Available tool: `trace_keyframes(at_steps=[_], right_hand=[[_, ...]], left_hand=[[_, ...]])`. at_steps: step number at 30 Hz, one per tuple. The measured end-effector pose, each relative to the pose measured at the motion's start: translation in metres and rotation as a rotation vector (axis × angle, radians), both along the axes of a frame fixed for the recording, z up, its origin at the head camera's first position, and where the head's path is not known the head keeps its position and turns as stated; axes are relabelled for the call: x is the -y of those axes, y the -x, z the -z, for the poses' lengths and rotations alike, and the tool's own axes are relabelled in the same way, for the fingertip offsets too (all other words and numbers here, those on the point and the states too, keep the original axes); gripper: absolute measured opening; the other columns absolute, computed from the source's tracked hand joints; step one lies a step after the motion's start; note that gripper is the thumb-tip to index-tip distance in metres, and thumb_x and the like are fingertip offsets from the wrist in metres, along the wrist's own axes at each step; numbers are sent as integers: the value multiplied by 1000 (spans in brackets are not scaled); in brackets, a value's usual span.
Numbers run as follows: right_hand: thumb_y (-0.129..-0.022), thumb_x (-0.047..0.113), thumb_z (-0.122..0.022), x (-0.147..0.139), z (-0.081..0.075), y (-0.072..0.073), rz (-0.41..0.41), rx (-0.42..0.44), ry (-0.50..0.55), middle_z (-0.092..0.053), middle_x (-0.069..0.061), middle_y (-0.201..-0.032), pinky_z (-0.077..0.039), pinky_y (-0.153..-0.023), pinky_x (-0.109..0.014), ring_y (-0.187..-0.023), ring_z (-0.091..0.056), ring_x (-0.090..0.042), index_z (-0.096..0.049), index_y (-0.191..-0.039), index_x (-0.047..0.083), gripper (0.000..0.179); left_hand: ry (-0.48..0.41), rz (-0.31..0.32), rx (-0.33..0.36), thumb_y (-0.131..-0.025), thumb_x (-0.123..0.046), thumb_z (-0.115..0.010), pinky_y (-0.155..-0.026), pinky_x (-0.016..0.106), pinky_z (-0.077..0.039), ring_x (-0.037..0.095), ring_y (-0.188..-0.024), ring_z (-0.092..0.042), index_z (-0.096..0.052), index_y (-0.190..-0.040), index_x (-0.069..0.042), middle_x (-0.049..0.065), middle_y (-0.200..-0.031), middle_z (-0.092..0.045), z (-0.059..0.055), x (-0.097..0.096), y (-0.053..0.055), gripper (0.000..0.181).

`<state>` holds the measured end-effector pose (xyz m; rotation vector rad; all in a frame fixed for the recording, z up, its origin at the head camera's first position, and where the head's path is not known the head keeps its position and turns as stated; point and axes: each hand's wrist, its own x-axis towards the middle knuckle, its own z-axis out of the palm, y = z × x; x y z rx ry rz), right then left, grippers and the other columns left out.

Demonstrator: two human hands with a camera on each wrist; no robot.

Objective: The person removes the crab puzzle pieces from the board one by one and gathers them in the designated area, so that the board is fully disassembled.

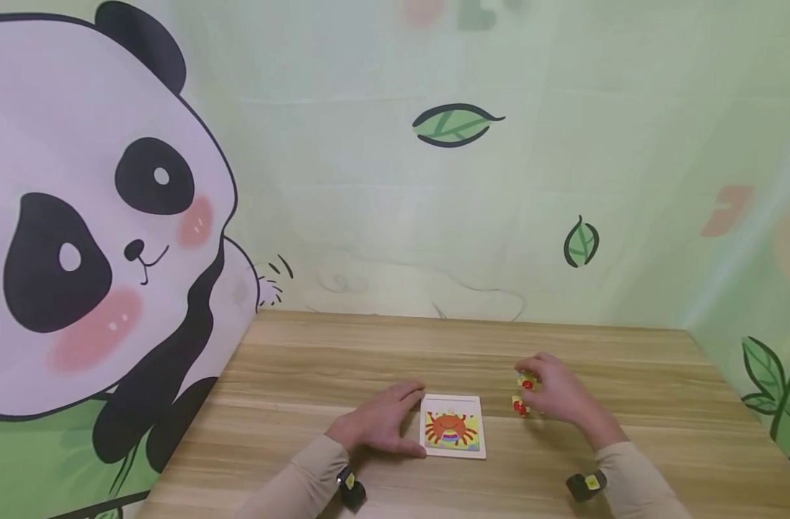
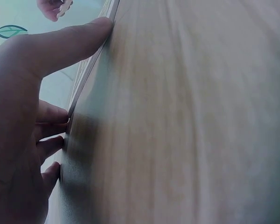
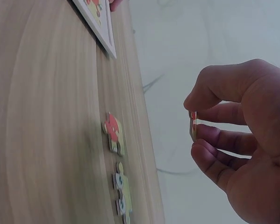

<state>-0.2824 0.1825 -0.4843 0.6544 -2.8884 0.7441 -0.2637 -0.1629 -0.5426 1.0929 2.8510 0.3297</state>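
Note:
A square crab jigsaw in a pale frame (image 1: pixel 453 398) lies flat on the table. My left hand (image 1: pixel 383 420) rests along its left side, thumb by the near corner and fingertips by the far one; in the left wrist view the thumb (image 2: pixel 69 44) touches the frame's edge (image 2: pixel 89 70). To the right, raised off the table, my right hand (image 1: pixel 559 393) pinches a small jigsaw piece (image 3: pixel 193 125) between thumb and fingertips. Below that hand lie a red and yellow piece (image 3: pixel 113 133) and another piece with printed eyes (image 3: pixel 123 193). The latter is hidden by the hand in the head view.
The wood-grain table (image 1: pixel 343 353) runs back to a pale green wall cloth (image 1: pixel 369 180) with printed leaves. A large printed panda (image 1: pixel 142 238) covers the cloth at the left. Both wrists wear black straps with small devices (image 1: pixel 586 486).

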Motion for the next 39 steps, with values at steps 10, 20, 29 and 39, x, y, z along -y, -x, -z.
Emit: trace_keyframes(at_steps=[10,20,29,39], right_hand=[[-72,10,-73,-16,1,-3,24,-9,-6,-61,-7,-101,-54,-74,-38,-90,-58,-23,-65,-119,-1,49],[-71,7,-75,-27,3,-9,28,-22,-22,-61,-6,-95,-52,-71,-35,-84,-56,-20,-67,-114,-2,45],[-70,6,-74,-35,3,-12,58,-8,-38,-62,-11,-100,-56,-75,-43,-88,-60,-25,-66,-116,-2,48],[-70,4,-75,-36,5,-12,51,29,-16,-63,-17,-104,-57,-77,-47,-90,-61,-29,-64,-116,-5,49]], left_hand=[[8,6,-20,-74,-75,-63,-119,40,-29,26,-143,-34,-33,-150,-6,9,-157,-32,1,-3,3,107],[25,7,-19,-74,-75,-63,-119,39,-29,26,-143,-34,-34,-150,-5,10,-157,-32,4,-5,0,107],[25,7,-14,-75,-75,-62,-119,39,-29,26,-143,-34,-32,-151,-5,11,-157,-31,2,-3,0,108],[18,-2,-4,-74,-74,-64,-119,39,-29,26,-142,-34,-33,-150,-5,11,-157,-32,-2,2,-2,107]])
